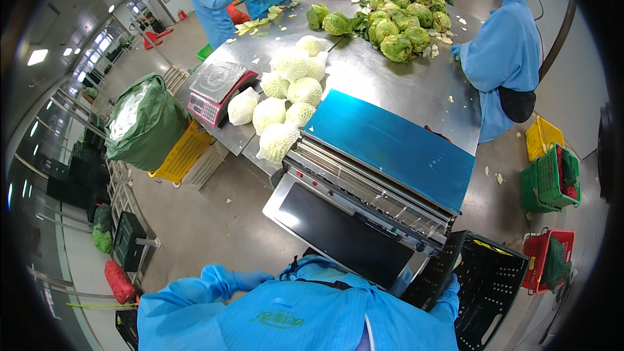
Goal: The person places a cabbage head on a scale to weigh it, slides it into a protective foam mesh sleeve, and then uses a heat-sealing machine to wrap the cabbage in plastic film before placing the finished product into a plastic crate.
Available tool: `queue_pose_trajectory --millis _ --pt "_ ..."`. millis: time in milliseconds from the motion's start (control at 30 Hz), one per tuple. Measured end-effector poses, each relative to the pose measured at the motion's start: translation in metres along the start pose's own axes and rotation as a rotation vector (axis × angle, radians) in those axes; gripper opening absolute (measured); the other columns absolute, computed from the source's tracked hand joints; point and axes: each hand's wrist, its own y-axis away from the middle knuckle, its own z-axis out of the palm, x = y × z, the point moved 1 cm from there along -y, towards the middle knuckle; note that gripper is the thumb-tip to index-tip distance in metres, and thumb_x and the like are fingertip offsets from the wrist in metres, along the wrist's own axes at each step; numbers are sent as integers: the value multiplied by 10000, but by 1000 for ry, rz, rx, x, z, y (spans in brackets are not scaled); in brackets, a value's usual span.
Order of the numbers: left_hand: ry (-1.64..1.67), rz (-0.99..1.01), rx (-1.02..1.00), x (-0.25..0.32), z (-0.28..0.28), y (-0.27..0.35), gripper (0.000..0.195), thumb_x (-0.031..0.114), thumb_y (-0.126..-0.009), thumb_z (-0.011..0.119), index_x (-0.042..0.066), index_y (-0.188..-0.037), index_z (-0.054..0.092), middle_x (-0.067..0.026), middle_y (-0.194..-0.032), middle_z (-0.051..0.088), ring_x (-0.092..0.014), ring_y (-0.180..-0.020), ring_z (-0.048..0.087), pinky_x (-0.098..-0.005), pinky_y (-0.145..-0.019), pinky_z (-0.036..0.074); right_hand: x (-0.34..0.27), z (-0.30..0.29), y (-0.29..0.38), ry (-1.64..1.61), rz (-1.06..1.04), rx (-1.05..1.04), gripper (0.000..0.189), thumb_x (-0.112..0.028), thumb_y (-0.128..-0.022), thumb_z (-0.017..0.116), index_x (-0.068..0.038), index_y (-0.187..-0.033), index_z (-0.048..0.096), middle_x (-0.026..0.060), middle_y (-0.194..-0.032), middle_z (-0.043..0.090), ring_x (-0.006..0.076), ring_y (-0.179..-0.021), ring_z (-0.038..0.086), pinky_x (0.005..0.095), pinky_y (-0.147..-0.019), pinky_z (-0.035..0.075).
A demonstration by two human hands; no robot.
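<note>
My left hand (256, 280), in a blue glove, is beside my waist in front of the film wrapping machine (336, 175); its fingers are too unclear to read. At my right side, my gloved right hand (452, 286) is at the near wall of a black plastic crate (487, 278). Whether its fingers grip that wall is hidden. The wrapper has a blue top cover, a roller section and a dark flat plate (336, 229) nearest me. Beyond its left end sit several pale cabbages in white foam nets (278, 141), some stacked.
A red digital scale (214, 92) stands left of the netted cabbages. Leafy green cabbages (399, 19) are piled across the steel table (351, 66). A co-worker (507, 53) stands at the right. Left are a green bag (151, 131) and yellow basket (187, 151); right, a red basket (541, 261).
</note>
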Motion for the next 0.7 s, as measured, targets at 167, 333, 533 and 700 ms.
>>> queue_pose_trajectory --millis 167,333,533,700 --pt "189 230 737 73 -226 0 487 108 -762 691 9 -1195 492 -132 -1167 538 -222 -1030 536 -364 -893 445 -50 -18 80 320 -228 579 367 -293 -810 640 50 -930 597 125 -859 632 203 -698 539 349 -609 467" --pt "392 391 1263 77 -434 -94 850 392 -700 748 -70 -1296 356 -230 -1299 421 -300 -1214 406 -367 -993 343 -78 -17 162 359 -436 690 318 -251 -828 610 49 -930 592 117 -821 625 200 -667 536 326 -610 464" --pt "147 267 960 58 -530 -159 972 513 -629 751 -39 -1319 347 -227 -1341 390 -321 -1238 397 -382 -1019 330 -91 -9 251 307 -629 639 235 -206 -843 593 22 -900 590 77 -777 597 156 -645 510 311 -560 445" --pt "12 70 800 89 -525 -161 964 478 -581 791 -25 -1297 385 -212 -1254 486 -310 -1166 476 -386 -982 373 -76 29 389 199 -463 798 241 -239 -838 602 -51 -987 587 56 -810 588 168 -696 532 261 -590 413"
